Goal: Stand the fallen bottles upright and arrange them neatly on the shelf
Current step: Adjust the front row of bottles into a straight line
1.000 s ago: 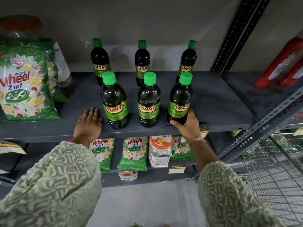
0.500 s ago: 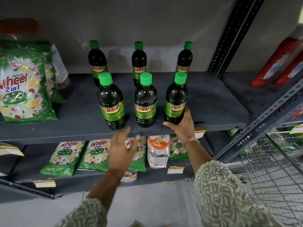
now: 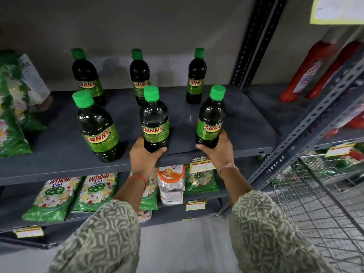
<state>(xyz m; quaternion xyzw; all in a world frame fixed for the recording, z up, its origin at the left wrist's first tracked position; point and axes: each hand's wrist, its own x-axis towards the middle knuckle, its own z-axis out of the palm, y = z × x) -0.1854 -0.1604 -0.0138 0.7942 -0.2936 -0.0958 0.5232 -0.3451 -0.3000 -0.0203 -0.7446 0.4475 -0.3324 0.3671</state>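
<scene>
I have both hands on bottles at the front edge of the shelf (image 3: pixel 246 123). My left hand (image 3: pixel 142 154) is curled around the bottom of the middle front bottle (image 3: pixel 155 123), with my thumb tucked under it on the right side. My right hand (image 3: pixel 218 147) is wrapped around the bottom of the right front bottle (image 3: pixel 211 119), thumb in front and the other fingers behind. Both bottles stand up straight with their green caps on top. Just to the left of my left hand is the left front bottle (image 3: pixel 97 125). No hand is on it, and it seems to lean a little, but that may be just the wide camera. Behind my hands, near the wall, three more bottles stand in a back row: the back left bottle (image 3: pixel 86 75), the back middle bottle (image 3: pixel 139 75) and the back right bottle (image 3: pixel 196 75). So I count six bottles, and none of them is lying down. I think the standing-up part is done. What is left looks like small tidy work: making the front row line up with the back row and making the gaps even. The left front bottle sits a bit farther from my left hand than the two I hold sit from each other, so I may need to slide it closer. Below my hands, on the lower shelf, are green soap packets (image 3: pixel 94 192) and a jar with an orange lid (image 3: pixel 171 184).
</scene>
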